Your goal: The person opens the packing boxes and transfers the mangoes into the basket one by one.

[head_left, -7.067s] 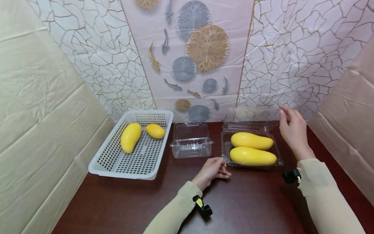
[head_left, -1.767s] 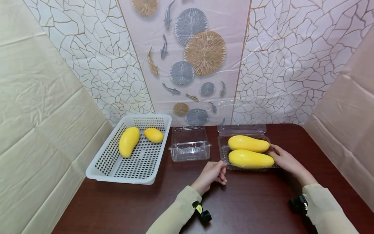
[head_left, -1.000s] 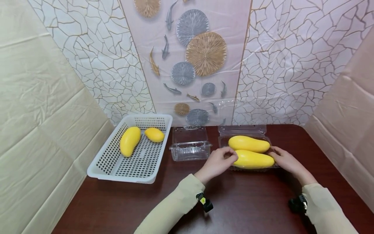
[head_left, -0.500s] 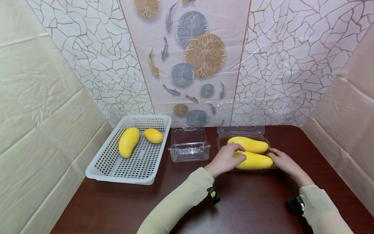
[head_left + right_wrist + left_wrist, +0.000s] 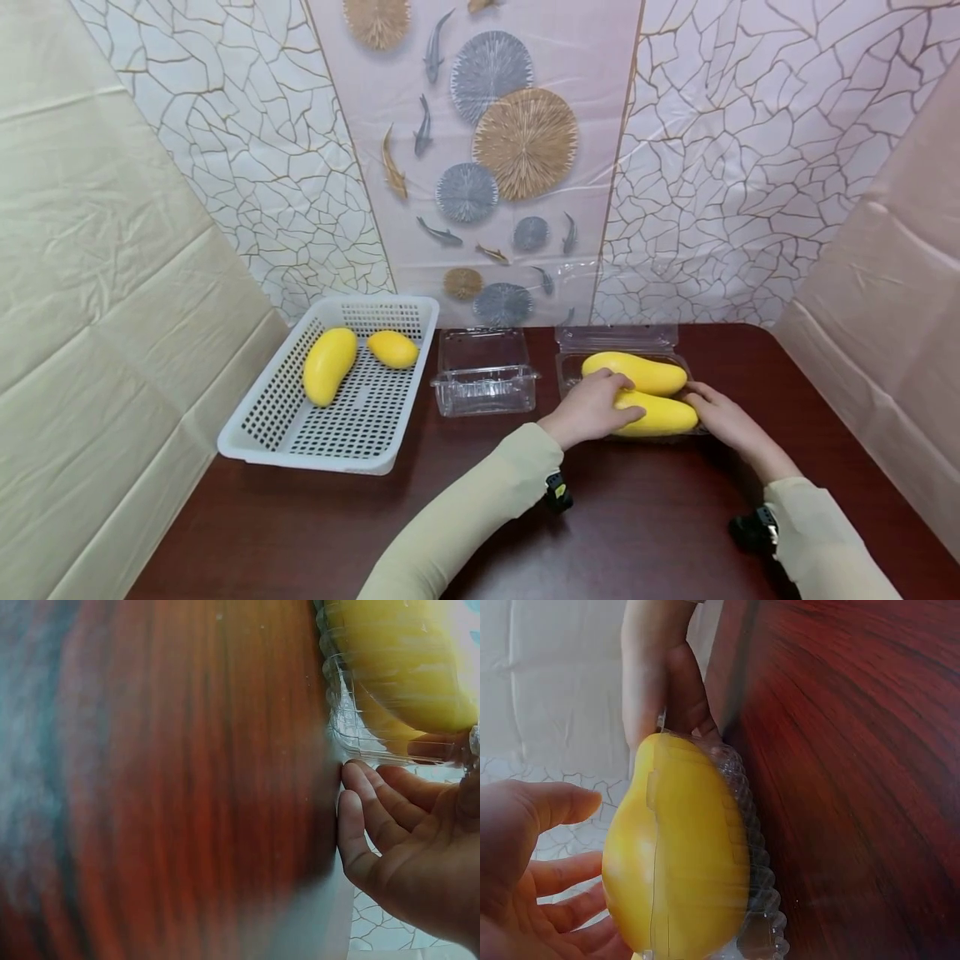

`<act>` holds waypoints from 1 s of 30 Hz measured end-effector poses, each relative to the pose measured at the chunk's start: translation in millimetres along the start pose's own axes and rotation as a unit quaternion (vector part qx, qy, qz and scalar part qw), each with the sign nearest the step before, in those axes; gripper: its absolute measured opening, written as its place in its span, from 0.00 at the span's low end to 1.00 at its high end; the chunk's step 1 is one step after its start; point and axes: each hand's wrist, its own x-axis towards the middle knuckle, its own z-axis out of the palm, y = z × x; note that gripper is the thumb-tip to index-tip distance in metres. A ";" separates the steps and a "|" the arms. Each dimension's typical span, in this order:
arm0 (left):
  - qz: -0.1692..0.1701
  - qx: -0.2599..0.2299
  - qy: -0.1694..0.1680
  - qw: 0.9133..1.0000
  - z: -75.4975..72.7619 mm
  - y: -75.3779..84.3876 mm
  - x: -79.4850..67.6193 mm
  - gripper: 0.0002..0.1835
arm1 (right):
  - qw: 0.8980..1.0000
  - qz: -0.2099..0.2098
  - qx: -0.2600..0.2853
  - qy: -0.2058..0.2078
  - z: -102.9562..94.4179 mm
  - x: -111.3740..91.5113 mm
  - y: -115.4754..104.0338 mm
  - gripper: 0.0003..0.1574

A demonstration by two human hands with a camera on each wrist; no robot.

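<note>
Two long yellow papaya-shaped fruits, a rear one (image 5: 637, 372) and a front one (image 5: 663, 414), lie side by side in a clear plastic clamshell box (image 5: 761, 900), its lid (image 5: 617, 337) raised at the back. My left hand (image 5: 591, 408) is over the wide left end of the front fruit. In the left wrist view its fingers (image 5: 570, 874) are spread along the fruit's side, and a gap shows between thumb and fruit. At the box's right end my right hand (image 5: 731, 425) holds the wall, one digit inside, the other fingers (image 5: 390, 802) outside.
A white perforated basket (image 5: 247, 421) stands at the left with a curved yellow fruit (image 5: 330, 367) and a smaller lemon-like one (image 5: 393, 349). Between basket and filled box sits another clear plastic box (image 5: 486, 390), lid raised. A patterned backdrop (image 5: 525, 142) stands behind the table.
My right hand has come down from the raised lid to the box's right wall. My left hand has moved from the box's front left corner up over the front fruit.
</note>
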 end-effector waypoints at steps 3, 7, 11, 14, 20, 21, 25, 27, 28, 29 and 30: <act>-0.001 0.029 -0.008 1.000 1.3 0.1 1.6 0.28 | 1.000 -0.002 -0.004 0.002 0.0 -0.5 1.0 0.43; -0.001 0.058 -0.017 0.998 4.1 -1.3 3.6 0.31 | 1.000 0.000 -0.008 -0.001 -0.1 -0.8 1.7 0.42; 0.006 0.085 -0.024 0.996 5.0 -0.8 4.6 0.33 | 1.000 0.002 -0.004 -0.004 0.0 -0.4 1.4 0.42; 0.017 0.121 -0.031 0.992 4.3 1.6 4.6 0.34 | 1.000 0.003 0.001 -0.005 0.0 -0.3 0.8 0.42; 0.026 0.173 -0.044 0.984 2.4 7.6 5.0 0.36 | 1.000 0.002 0.001 -0.006 -0.6 -0.1 0.4 0.42; 0.027 0.178 -0.046 0.983 2.2 8.1 5.6 0.36 | 1.000 0.000 0.000 -0.006 -0.8 0.2 0.6 0.42; 0.026 0.186 -0.056 0.981 1.2 8.1 8.4 0.36 | 1.000 -0.004 0.000 -0.005 -0.4 0.7 1.0 0.42; 0.023 0.182 -0.061 0.981 0.2 8.1 9.3 0.36 | 1.000 -0.007 0.002 -0.005 0.0 0.7 1.0 0.41; 0.021 0.180 -0.063 0.981 -0.3 8.0 9.9 0.36 | 1.000 -0.008 0.003 -0.006 -0.1 0.4 0.9 0.41; 0.020 0.177 -0.064 0.982 -0.6 7.7 10.5 0.36 | 1.000 -0.010 0.004 -0.006 -0.3 0.4 0.9 0.41; 0.018 0.175 -0.065 0.982 -0.8 7.4 11.1 0.36 | 1.000 -0.011 0.005 -0.007 -0.5 0.2 0.8 0.41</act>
